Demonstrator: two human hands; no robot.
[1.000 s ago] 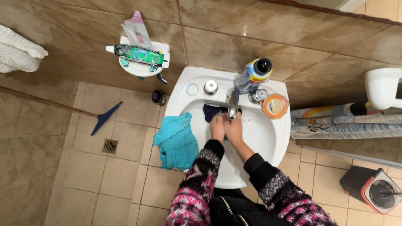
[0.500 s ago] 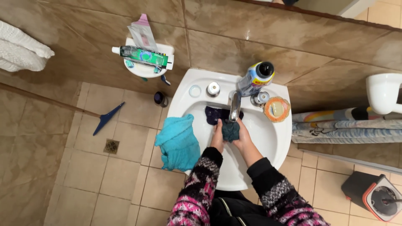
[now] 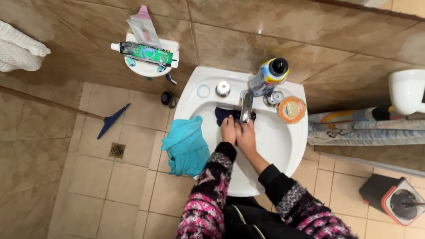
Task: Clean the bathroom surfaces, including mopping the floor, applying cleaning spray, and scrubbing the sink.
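Turquoise towel (image 3: 186, 146) draped over sink (image 3: 283, 150) rim, bottle (image 3: 268, 77) behind tap (image 3: 246, 106). Left hand (image 3: 228, 130) and right hand (image 3: 246, 138) pressed together, fingers clamped on dark cloth (image 3: 225, 114) under tap.

Cloth (image 3: 223, 115) in sink (image 3: 283, 150) under faucet (image 3: 246, 106), towel (image 3: 186, 146) on left rim

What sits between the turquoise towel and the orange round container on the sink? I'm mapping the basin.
In the head view, both hands, left hand and right hand, pressed together over a dark cloth under the faucet, lie between the turquoise towel and the orange round container.
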